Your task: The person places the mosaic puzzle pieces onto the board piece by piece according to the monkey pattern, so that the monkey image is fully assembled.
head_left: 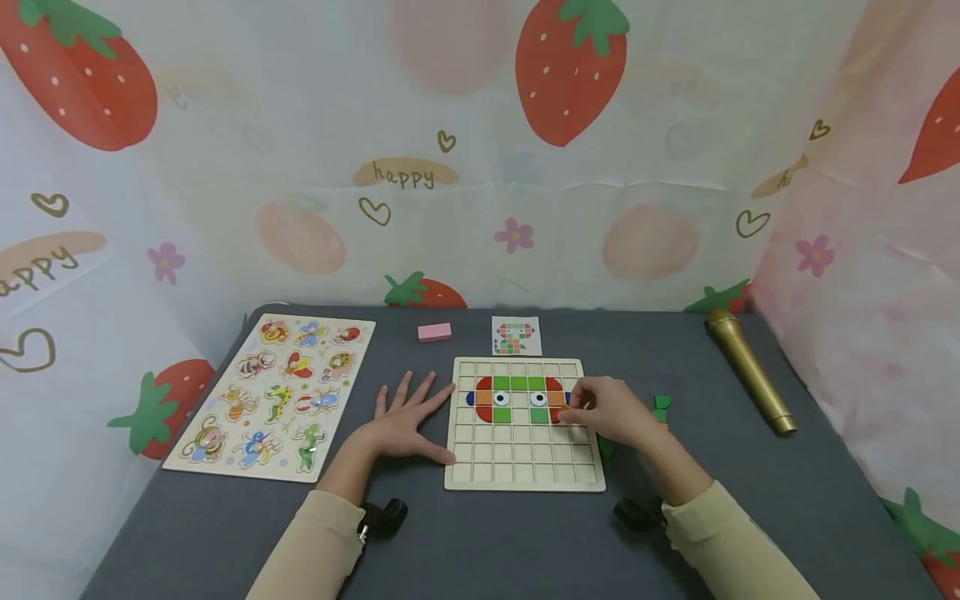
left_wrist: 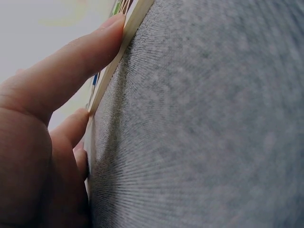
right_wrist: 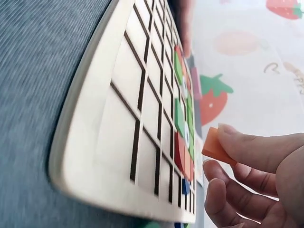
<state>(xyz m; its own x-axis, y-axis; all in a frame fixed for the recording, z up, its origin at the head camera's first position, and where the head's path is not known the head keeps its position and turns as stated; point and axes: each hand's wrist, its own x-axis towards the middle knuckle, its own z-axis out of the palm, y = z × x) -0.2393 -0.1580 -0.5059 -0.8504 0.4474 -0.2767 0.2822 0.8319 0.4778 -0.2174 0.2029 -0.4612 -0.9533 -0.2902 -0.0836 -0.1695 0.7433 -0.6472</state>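
A pale wooden grid board lies on the table, its upper rows partly filled with green, red, orange and blue pieces and two eye tiles. My right hand is over the board's right side, pinching an orange square tile between thumb and fingers. In the right wrist view the tile is held off the board's surface. With fingers spread, my left hand rests at the board's left edge. Its thumb touches that edge in the left wrist view.
Behind the board lie a pattern card and a pink block. An insect puzzle board is at left. Green pieces lie by my right wrist, partly hidden. A gold microphone lies far right.
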